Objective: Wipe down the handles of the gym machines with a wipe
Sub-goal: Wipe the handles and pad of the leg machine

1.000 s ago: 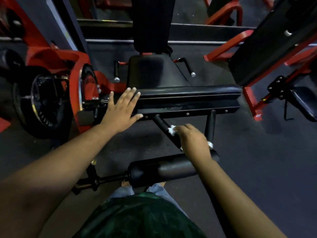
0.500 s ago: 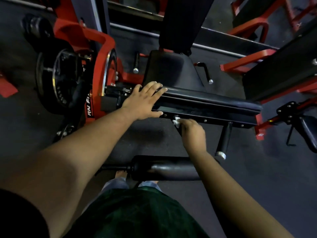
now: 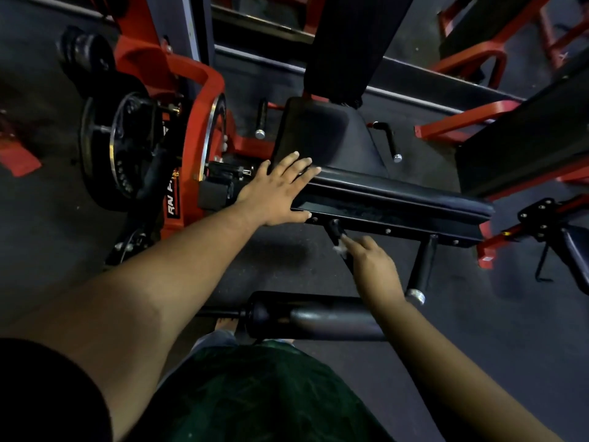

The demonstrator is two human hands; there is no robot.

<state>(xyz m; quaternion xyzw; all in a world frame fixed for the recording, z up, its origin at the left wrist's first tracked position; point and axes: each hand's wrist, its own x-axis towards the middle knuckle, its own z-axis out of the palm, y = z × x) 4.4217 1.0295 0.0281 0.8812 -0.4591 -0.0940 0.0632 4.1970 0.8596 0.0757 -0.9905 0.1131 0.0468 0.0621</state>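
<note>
Left hand (image 3: 280,191) lies flat, fingers spread and fully open, palm pressed on the near end of the long black pad (image 3: 398,193); it grips nothing, and looks placed there to brace the body and steady the machine while the other hand works. Right hand (image 3: 373,266) is below and to the right of it, curled closed around the nearer black handle (image 3: 334,229) that juts down from the bar under the pad. A scrap of white wipe (image 3: 340,248) shows at its fingertips, bunched between fingers and handle; most of it is hidden inside the grip. Wrapping the wipe round the bar probably lets one slide clean the whole circumference. The hand sits close to the handle's root, so the stroke likely runs back toward its free end. Just right of the right hand hangs the second handle (image 3: 422,266), chrome-capped, untouched. Beneath the right wrist runs a black roller pad (image 3: 306,317). Beyond the left hand, the seat (image 3: 318,135); to its left, the red frame (image 3: 191,129) with weight plates (image 3: 118,148). Lighting dim; cannot tell whether the wipe is damp.
</note>
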